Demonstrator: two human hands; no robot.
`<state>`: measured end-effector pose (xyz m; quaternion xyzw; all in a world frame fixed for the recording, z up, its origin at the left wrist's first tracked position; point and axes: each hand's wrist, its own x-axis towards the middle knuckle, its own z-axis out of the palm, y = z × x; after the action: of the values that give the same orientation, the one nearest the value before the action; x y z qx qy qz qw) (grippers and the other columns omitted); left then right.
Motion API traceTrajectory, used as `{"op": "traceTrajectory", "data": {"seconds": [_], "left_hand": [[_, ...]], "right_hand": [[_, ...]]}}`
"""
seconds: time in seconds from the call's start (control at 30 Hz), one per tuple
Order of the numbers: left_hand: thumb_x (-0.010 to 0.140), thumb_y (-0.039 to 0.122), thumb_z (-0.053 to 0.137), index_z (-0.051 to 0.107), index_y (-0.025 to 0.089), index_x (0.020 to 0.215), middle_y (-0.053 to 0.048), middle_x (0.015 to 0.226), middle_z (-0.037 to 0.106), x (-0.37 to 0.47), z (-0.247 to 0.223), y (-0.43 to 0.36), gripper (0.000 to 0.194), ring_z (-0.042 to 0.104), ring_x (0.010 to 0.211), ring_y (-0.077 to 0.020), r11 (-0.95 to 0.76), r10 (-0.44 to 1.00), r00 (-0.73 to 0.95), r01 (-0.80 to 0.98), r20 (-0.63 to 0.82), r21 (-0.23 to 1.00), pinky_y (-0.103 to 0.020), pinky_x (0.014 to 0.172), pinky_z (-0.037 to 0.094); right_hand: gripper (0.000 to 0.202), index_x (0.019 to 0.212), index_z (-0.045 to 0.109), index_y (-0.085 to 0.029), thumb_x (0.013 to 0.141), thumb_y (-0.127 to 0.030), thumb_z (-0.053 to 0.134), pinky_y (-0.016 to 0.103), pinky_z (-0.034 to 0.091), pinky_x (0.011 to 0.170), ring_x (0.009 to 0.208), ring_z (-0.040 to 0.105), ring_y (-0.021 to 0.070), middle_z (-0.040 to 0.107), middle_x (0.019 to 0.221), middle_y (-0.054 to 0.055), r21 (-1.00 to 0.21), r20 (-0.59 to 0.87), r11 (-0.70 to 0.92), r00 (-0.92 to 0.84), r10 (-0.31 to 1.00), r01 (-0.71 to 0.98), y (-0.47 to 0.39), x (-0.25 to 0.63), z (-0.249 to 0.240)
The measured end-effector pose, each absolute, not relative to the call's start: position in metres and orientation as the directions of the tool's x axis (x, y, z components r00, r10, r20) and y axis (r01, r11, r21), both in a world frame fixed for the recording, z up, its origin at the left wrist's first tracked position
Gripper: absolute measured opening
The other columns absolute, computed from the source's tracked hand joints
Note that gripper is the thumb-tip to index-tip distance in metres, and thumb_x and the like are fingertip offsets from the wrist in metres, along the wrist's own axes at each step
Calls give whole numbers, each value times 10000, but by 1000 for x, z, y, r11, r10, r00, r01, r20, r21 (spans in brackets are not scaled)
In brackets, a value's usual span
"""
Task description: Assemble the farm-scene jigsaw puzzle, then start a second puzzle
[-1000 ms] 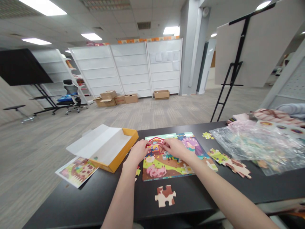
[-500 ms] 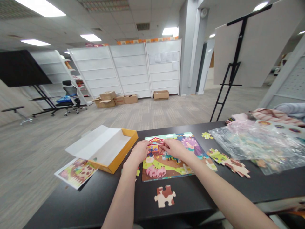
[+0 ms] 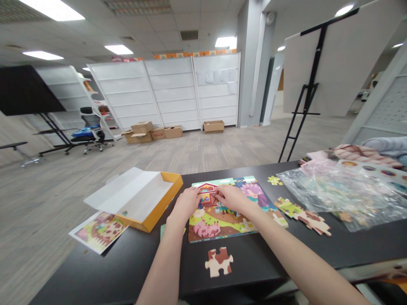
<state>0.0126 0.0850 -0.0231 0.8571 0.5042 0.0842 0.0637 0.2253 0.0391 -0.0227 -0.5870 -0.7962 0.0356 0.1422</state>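
A jigsaw puzzle point(image 3: 206, 220) with farm pictures lies on the black table, showing a pink pig, a sheep and a red barn. My left hand point(image 3: 190, 200) is at the barn's left side, its fingertips closed on the edge of the barn puzzle piece point(image 3: 208, 188). From the right, my right hand point(image 3: 231, 197) pinches at the same piece's other side; the fingertips partly hide the contact. Nearer to me rests a loose brown-and-cream puzzle piece point(image 3: 219, 262). A green puzzle piece point(image 3: 163, 231) shows partly behind my left forearm.
Left of the puzzle stands an open yellow box point(image 3: 162, 203) with a white inside, beside a picture card point(image 3: 98, 231). To the right lie joined pieces point(image 3: 302, 215), a yellow-green piece point(image 3: 275, 181) and a clear plastic bag point(image 3: 340, 190). Behind the table stands an easel point(image 3: 310, 93).
The view has shifted slightly. Both hands stay at the barn with hardly any movement, and the loose pieces lie as before.
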Motion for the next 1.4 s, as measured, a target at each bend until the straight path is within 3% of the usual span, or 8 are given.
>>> {"op": "traceTrajectory", "data": {"seconds": [0.4, 0.57, 0.7, 0.77, 0.97, 1.07, 1.27, 1.4], "left_hand": [[950, 225, 467, 665, 169, 1109, -146, 1187, 669, 17, -23, 82, 260, 631, 1131, -251, -502, 865, 496, 851, 74, 155, -338, 984, 469], [956, 277, 468, 644, 147, 1170, -179, 1309, 602, 18, -25, 81, 306, 544, 1250, -302, -511, 860, 503, 848, 90, 142, -399, 1020, 451], [952, 256, 448, 596, 144, 1269, -184, 1377, 559, 22, -22, 78, 367, 516, 1273, -315, -523, 851, 507, 838, 136, 155, -441, 1018, 458], [944, 248, 453, 614, 152, 1250, -164, 1369, 571, 24, -19, 77, 360, 526, 1259, -303, -553, 832, 526, 812, 175, 186, -430, 1022, 463], [945, 292, 452, 690, 194, 1132, -98, 1329, 607, 25, -11, 74, 318, 541, 1237, -257, -627, 771, 532, 730, 349, 272, -391, 1082, 439], [939, 279, 446, 698, 193, 1122, -94, 1298, 628, 23, -9, 73, 323, 545, 1230, -247, -642, 758, 540, 715, 366, 277, -382, 1098, 430], [922, 262, 459, 707, 201, 1083, -85, 1244, 656, 20, -8, 71, 302, 571, 1187, -238, -654, 752, 552, 692, 360, 306, -374, 1075, 451], [923, 254, 458, 704, 196, 1090, -90, 1259, 651, 21, -5, 69, 302, 566, 1198, -242, -652, 754, 548, 688, 362, 318, -372, 1073, 448]], "right_hand": [[224, 1002, 674, -192, 982, -357, 524, 262, 394, 692, 876, 666, 203, 724, 986, 82, -197, 148, 277, -250, 957, 940, 24, 230, 4], [231, 1087, 669, -227, 988, -330, 487, 261, 429, 789, 928, 657, 183, 724, 1040, 50, -320, 327, 147, -37, 944, 936, -29, 272, 9], [230, 982, 705, -200, 936, -340, 529, 314, 444, 808, 984, 646, 254, 719, 1026, 95, -236, 305, -160, 229, 924, 959, -82, 342, -6], [231, 977, 709, -192, 916, -326, 530, 332, 451, 790, 957, 652, 271, 718, 1007, 111, -170, 260, -239, 277, 925, 956, -105, 374, -10], [281, 958, 713, -226, 897, -436, 536, 349, 460, 788, 927, 660, 278, 732, 991, 96, -190, 182, -251, 286, 941, 949, -151, 406, -16], [293, 1014, 710, -219, 854, -430, 586, 340, 458, 791, 953, 659, 278, 737, 1041, 100, -226, 176, -252, 293, 940, 941, -155, 406, -17], [235, 917, 694, -187, 796, -370, 607, 304, 437, 685, 797, 667, 244, 734, 872, 90, -222, 141, -277, 311, 940, 935, -142, 419, -20], [330, 1034, 647, -152, 741, -302, 636, 284, 449, 675, 789, 672, 227, 730, 880, 89, -277, 131, -303, 348, 928, 912, -134, 431, -26]]}}
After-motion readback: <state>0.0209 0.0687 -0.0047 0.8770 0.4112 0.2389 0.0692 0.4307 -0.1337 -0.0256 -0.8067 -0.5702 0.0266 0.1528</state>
